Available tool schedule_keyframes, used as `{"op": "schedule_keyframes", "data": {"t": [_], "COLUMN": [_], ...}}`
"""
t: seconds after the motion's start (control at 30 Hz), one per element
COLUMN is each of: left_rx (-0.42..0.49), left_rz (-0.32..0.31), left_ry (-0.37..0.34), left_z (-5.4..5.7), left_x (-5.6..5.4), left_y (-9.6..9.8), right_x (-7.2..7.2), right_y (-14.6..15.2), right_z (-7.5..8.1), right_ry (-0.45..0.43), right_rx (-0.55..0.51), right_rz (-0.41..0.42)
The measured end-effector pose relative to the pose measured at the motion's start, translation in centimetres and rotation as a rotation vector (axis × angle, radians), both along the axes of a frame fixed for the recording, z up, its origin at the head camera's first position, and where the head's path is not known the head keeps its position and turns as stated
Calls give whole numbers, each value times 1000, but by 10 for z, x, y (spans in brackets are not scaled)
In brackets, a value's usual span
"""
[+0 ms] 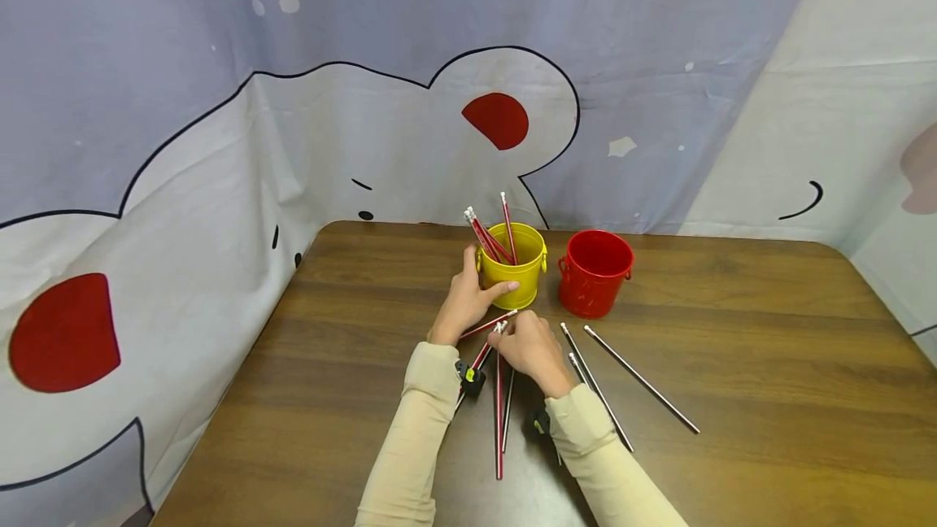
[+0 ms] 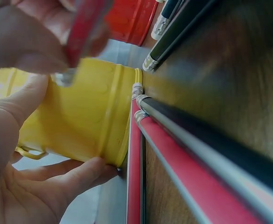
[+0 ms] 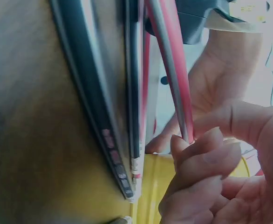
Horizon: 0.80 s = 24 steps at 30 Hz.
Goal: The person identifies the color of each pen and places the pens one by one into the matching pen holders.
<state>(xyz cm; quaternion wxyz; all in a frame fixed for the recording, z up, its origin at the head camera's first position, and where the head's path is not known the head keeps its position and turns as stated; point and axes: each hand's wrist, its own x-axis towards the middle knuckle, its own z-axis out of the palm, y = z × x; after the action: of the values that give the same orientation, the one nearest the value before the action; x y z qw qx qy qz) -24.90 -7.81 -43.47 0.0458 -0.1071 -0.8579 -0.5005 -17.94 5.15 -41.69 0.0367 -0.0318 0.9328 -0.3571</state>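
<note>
My left hand (image 1: 463,299) holds the yellow bucket (image 1: 521,287) by its left and front side, thumb across the front. Several red striped pencils (image 1: 485,238) stand slanted in that bucket, eraser ends up. Just in front of it, my right hand (image 1: 533,348) pinches a red striped pencil (image 3: 176,65) near its eraser end, raised over the table in the right wrist view. Beneath and beside the hands lie more red pencils (image 2: 187,163) and black pencils (image 3: 92,93), their eraser ends close to the bucket's base in the left wrist view.
An upright red bucket (image 1: 593,287) stands right of the yellow one. Black pencils (image 1: 644,381) lie spread on the wooden table (image 1: 769,364) to the right of my right hand. A patterned cloth (image 1: 659,88) hangs behind the table's far edge.
</note>
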Motion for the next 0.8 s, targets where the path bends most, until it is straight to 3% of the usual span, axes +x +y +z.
{"op": "schedule_keyframes", "data": {"t": [0.33,0.57,0.8], "left_rx": [-7,-27,-50], "left_rz": [9,16,24], "left_ry": [21,29,19], "left_z": [0,0,1], "left_x": [-1,-1,1], "left_y": [1,0,-1], "right_x": [-3,0,1], "right_y": [7,9,9], "right_z": [15,24,27], "right_ry": [102,176,150], "right_rx": [-251,-364,-559], "right_rz": [9,14,25]}}
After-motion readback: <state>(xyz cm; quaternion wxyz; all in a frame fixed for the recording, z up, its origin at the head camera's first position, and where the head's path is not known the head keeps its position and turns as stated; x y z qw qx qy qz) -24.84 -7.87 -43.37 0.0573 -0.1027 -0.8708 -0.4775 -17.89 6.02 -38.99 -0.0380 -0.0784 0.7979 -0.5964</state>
